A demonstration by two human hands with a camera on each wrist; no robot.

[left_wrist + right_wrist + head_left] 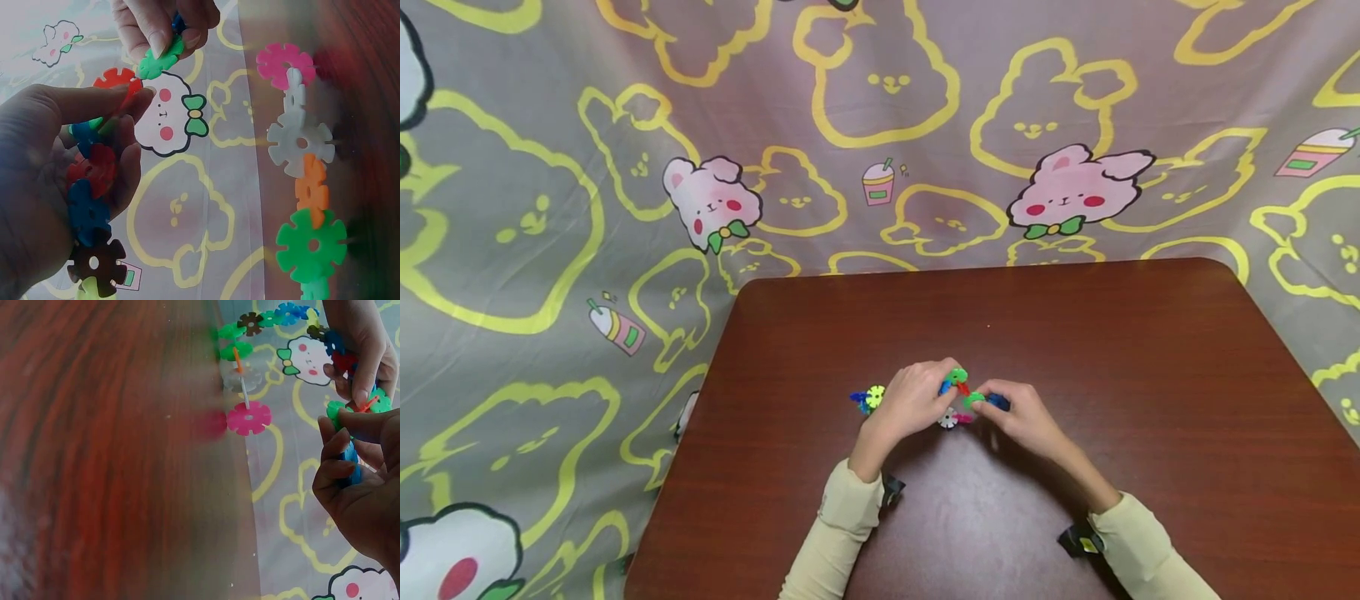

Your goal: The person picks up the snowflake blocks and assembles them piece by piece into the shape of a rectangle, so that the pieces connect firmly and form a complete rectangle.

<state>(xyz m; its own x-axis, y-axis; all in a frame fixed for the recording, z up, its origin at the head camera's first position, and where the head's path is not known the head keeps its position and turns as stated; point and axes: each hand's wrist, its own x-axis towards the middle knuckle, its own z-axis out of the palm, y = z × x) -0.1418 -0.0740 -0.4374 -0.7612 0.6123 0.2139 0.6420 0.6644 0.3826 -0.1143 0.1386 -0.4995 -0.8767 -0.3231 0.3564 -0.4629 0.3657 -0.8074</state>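
Observation:
A chain of notched plastic snowflake discs in several colours runs through my left hand (916, 398). Its thumb and fingers pinch the chain by a red disc (115, 79); a blue disc (89, 212) and a brown disc (95, 262) trail below the palm. My right hand (1028, 423) pinches a green disc (161, 59) at the red disc's edge. Whether those two are slotted together I cannot tell. Blue discs (351, 467) sit under the right hand's curled fingers. The chain's other end, a pink disc (249, 418) joined to white ones, lies on the table.
The brown wooden table (1075, 333) extends around both hands. Behind it and at its sides hangs a grey cloth (925, 225) with yellow cartoon outlines. A yellow disc (876, 397) of the chain shows left of the left hand.

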